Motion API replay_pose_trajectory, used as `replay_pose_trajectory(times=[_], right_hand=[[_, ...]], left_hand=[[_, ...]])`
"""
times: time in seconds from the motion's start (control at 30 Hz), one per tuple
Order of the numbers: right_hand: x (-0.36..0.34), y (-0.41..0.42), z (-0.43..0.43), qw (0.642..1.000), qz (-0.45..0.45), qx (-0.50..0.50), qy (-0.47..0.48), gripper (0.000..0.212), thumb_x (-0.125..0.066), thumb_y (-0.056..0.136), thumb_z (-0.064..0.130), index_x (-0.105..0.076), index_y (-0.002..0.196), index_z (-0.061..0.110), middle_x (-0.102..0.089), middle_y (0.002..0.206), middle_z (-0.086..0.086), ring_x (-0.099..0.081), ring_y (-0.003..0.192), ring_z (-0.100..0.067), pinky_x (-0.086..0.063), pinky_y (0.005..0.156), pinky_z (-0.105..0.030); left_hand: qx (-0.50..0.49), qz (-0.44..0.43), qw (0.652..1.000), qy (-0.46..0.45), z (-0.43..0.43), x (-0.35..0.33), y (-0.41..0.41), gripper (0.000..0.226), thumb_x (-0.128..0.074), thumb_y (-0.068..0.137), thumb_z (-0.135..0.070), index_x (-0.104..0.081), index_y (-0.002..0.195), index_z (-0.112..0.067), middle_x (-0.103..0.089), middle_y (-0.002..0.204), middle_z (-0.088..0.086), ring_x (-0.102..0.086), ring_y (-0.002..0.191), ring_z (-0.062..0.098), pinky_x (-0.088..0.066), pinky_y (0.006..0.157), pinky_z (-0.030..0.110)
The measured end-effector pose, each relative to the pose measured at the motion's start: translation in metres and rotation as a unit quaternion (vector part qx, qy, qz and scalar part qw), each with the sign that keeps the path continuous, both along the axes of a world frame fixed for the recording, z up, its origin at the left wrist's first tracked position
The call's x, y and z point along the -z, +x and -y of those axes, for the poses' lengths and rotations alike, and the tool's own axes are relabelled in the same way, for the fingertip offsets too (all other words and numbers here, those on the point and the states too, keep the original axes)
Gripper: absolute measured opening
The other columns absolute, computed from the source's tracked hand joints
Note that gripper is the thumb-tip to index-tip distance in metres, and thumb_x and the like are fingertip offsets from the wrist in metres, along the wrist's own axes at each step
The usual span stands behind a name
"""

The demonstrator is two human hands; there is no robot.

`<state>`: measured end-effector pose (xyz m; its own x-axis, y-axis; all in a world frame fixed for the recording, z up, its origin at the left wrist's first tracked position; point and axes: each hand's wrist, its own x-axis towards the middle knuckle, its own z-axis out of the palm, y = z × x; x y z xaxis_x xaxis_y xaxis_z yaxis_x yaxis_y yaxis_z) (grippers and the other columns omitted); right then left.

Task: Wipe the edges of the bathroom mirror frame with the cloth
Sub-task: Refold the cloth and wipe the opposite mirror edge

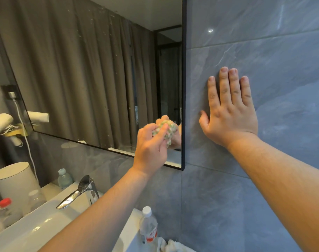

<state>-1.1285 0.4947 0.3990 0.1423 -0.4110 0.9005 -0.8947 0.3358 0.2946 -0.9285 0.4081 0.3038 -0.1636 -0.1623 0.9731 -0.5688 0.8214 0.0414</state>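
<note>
The right hand (pixel 229 110) is flat on the tile wall (pixel 264 42) just right of the mirror frame (pixel 183 88), so that strip's blocked, though the wall above it is open. Down low it's crowded: a faucet (pixel 78 192), a clear bottle (pixel 148 228) near the corner, and a white kettle (pixel 13 180) far left.

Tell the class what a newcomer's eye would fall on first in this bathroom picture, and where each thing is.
First, the right hand spread flat on the grey tiled wall, just right of the mirror frame. Next, the left hand gripping a bunched green and white cloth against the glass near the mirror's lower right corner. Below, a chrome tap stands over the white basin.
</note>
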Motion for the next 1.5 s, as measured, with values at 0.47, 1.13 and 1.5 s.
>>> replay_pose_trajectory(times=[0.47, 1.13, 1.5], right_hand=[[0.001, 0.001, -0.001, 1.0, 0.0, 0.0, 0.003, 0.082, -0.034, 0.092, 0.046, -0.008, 0.156, 0.003, 0.0, 0.162, -0.024, 0.003, 0.151, -0.038, 0.006, 0.122, -0.048], [0.001, 0.002, -0.001, 1.0, 0.001, 0.0, 0.004, 0.081, -0.034, 0.091, 0.045, -0.01, 0.156, 0.003, -0.001, 0.162, -0.024, 0.002, 0.151, -0.038, 0.008, 0.122, -0.048], [0.001, 0.003, -0.001, 1.0, 0.009, -0.004, 0.003, 0.081, -0.034, 0.09, 0.045, -0.011, 0.156, 0.003, -0.002, 0.162, -0.024, 0.001, 0.151, -0.038, 0.005, 0.123, -0.049]], left_hand=[[-0.096, -0.343, 0.879, 0.316, 0.067, -0.042, 0.068, 0.035, -0.055, 0.09, -0.011, -0.065, 0.124, -0.012, -0.044, 0.117, 0.01, -0.058, 0.106, 0.028, -0.042, 0.095, 0.023], [-0.043, -0.142, 0.98, 0.131, 0.003, -0.048, -0.015, 0.041, -0.054, 0.092, -0.012, -0.052, 0.133, -0.01, -0.039, 0.124, 0.013, -0.038, 0.113, 0.024, -0.037, 0.091, 0.023], [-0.046, 0.001, 0.999, -0.02, -0.006, -0.044, -0.024, 0.046, -0.041, 0.09, -0.019, -0.06, 0.126, 0.002, -0.034, 0.121, 0.008, -0.038, 0.109, 0.027, -0.047, 0.09, 0.037]])
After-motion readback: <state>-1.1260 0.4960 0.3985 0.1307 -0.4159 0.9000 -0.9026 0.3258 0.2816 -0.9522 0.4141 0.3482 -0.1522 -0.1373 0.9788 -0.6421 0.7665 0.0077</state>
